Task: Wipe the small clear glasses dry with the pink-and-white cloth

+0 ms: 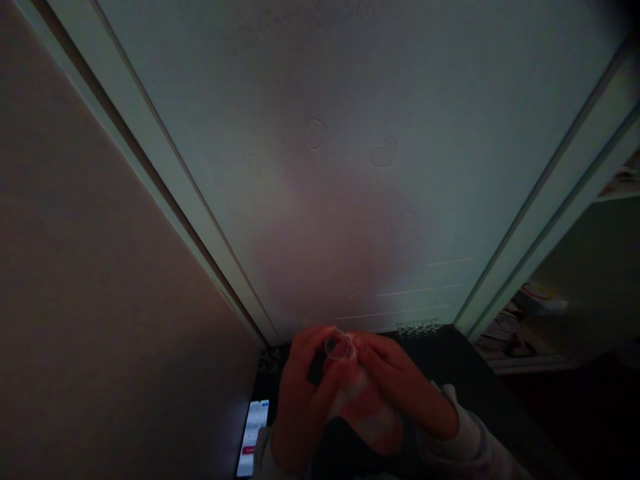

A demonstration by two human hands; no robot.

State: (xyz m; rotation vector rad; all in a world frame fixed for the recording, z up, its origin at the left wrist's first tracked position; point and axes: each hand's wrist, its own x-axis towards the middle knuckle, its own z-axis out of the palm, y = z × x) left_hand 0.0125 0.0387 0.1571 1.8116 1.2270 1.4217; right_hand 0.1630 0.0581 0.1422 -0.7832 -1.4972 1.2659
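Head view shows both hands pinching — the left hand (304, 395) curls round a clear, round rim (330, 345), and the right hand (400, 377) presses the soft pink-and-white thing (377, 417) beside it. All this is above the dark surface (453, 363), near the lit phone (254, 437). For good handling, I judge, the left grip should be light but steady — small right-finger moves, no twisting.

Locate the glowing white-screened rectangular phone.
In the head view, the phone lies low and left of centre on the dark surface, beside the bare left hand.
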